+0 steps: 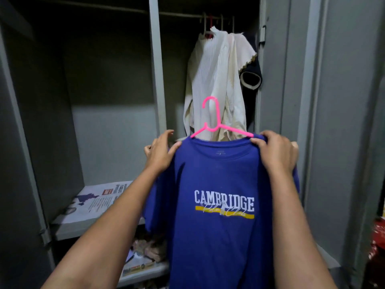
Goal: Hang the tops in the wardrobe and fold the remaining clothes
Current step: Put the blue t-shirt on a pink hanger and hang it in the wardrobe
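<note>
Blue cotton T-shirt [216, 215], white "CAMBRIDGE" print w/ yellow bar, sits on a thin pink plastic hanger [216, 126], held up in front of the open grey metal wardrobe [154, 69]. Left hand [160, 155] pinches the left shoulder; right hand [275, 153] grips the right shoulder. Behind the hook: cream ribbed top [214, 80] and dark garment [252, 78] on the rail [183, 15], blocking the rail's right end. Newspaper [98, 201] lines the left shelf; lower shelf items, approx. folded cloth, unclear.

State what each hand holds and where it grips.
Both hold the blue T-shirt on its pink hanger: left hand at one shoulder, right hand pinching the other.
</note>
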Tool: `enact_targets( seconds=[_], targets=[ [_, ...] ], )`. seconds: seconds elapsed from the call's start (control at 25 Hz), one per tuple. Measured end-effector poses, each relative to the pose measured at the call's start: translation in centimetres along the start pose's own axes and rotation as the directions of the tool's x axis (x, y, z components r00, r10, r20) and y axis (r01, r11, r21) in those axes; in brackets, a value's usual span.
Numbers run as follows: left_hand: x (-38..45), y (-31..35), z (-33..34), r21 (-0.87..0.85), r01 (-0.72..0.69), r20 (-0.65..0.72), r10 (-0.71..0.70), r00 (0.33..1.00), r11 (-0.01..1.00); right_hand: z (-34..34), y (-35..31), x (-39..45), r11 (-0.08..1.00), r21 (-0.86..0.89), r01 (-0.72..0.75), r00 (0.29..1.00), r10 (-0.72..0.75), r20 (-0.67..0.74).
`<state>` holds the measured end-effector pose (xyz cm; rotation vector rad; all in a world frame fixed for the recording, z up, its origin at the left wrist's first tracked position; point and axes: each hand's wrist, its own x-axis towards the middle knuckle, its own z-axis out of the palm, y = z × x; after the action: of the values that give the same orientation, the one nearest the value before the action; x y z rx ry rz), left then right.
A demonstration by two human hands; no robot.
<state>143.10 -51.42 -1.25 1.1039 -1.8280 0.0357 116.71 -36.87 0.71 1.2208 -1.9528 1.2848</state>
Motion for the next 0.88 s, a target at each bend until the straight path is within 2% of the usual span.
enact_targets(
  seconds=[0.16, 0.44, 0.68, 0.88],
  targets=[
    [3.8, 1.1, -3.2, 0.03, -0.002, -0.073, 0.004, 0.997, 1.0, -3.4, -3.5, 6.2, 0.996, -0.019, -0.082, 0.978, 0.077, -0.192],
    [11.0, 2.6, -6.3, 0.068, -0.073, -0.133, 0.082, 0.988, 0.995, -5.5, -10.6, 17.3, 0.993, -0.045, -0.108, 0.953, 0.09, -0.29],
    [17.6, 2.7, -4.7, 0.218, -0.199, -0.165, 0.238, 0.957, 0.955, -3.0, -15.3, 25.1, 0.996, -0.068, -0.057, 0.928, 0.028, -0.371],
    [25.1, 3.1, -3.1, 0.445, -0.226, -0.233, 0.356, 0.905, 0.866, 3.6, -19.2, 31.5, 0.994, -0.11, -0.007, 0.91, -0.039, -0.412]
  ],
)
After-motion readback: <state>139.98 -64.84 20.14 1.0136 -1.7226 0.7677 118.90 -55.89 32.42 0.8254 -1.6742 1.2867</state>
